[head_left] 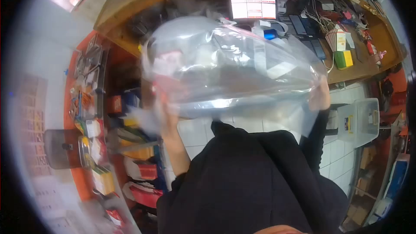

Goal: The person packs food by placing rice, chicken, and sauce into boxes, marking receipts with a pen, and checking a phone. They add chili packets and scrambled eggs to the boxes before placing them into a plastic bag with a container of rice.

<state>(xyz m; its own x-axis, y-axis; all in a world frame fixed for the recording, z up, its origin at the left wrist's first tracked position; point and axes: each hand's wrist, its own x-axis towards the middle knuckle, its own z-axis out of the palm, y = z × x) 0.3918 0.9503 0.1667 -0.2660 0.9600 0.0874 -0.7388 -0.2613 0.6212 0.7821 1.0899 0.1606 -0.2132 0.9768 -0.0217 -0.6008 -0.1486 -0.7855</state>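
A large clear plastic bag (234, 73) stretches across the middle of the view between both hands. It is puffed out and see-through, with a reddish print or object showing at its left part. My left hand (167, 99) grips its left edge, partly blurred and covered by the plastic. At the right end, my right hand (319, 94) has its fingers closed on the bag. Behind the bag, a blue object (270, 34) and part of the desk show through or above the plastic.
A wooden desk (346, 76) curves behind, bearing a lit screen (253, 7), phones (298, 24), cables and a yellow-green box (343, 60). A clear plastic bin (365, 121) is at right. Shelves with boxes (103, 180) stand at left.
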